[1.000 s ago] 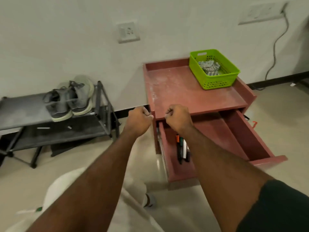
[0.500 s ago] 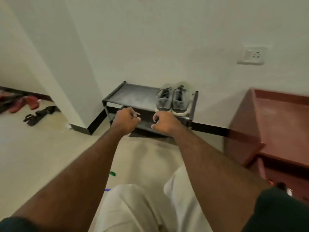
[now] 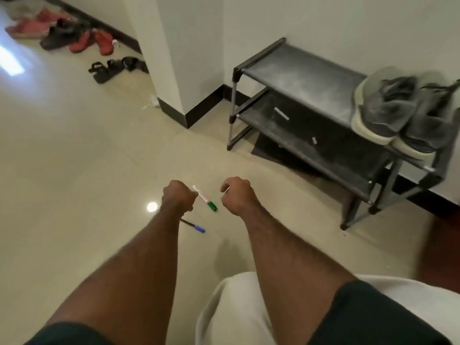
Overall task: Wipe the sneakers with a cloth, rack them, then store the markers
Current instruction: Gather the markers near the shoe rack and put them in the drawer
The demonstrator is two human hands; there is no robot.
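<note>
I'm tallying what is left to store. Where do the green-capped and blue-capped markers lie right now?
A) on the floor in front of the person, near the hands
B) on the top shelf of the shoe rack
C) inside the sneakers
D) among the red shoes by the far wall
A: the green-capped marker and the blue-capped marker both lie on the tiled floor, beside the left hand.

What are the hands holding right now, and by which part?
Nothing, as far as it shows. Both the left hand and right hand are curled into fists above the floor; the green-capped marker and blue-capped marker lie loose below them.
</note>
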